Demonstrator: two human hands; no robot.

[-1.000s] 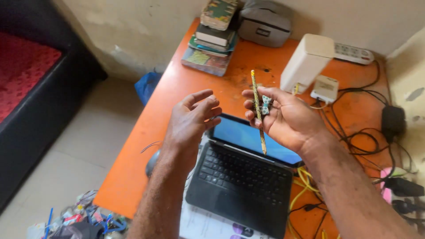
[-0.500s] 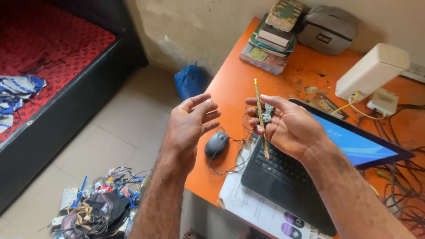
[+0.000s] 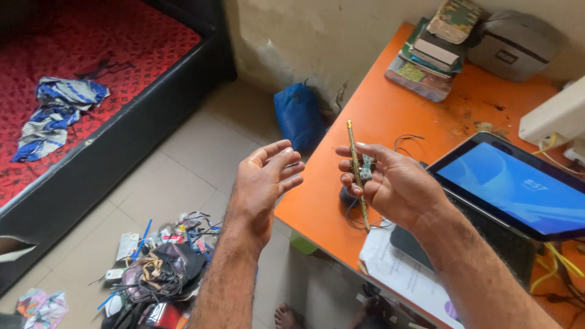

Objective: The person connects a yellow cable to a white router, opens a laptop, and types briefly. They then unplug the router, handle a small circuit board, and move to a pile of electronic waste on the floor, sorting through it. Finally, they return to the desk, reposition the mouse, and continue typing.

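- Inspection is the step in hand, by my judgement: I hold a thin yellow-green strip [image 3: 356, 173] and a small pale component [image 3: 365, 166] up in front of me, above the edge of the orange desk [image 3: 378, 116].
- Right hand [image 3: 390, 183]: palm turned up and partly curled. The strip stands nearly upright across my fingers [image 3: 353, 164], its top end clear above them and its lower end hanging below the palm. The small component rests against the same fingers, just beside the strip. Grip appears light, a cradle more than a clamp.
- Left hand [image 3: 265, 180]: open, fingers loosely spread and slightly bent, palm facing the right hand. It holds nothing and touches nothing; a clear gap separates it from the strip.
- Next move, as I judge it: the free left hand is the one placed to take or steady the strip's upper end. That calls for a fine fingertip pinch, since the strip looks slender and likely to flex.
- Surroundings: a laptop [image 3: 518, 189] with a lit blue screen sits on the desk to my right, papers [image 3: 396, 268] under its near corner. A tangle of wires and parts [image 3: 158, 268] lies on the tiled floor below my left forearm.
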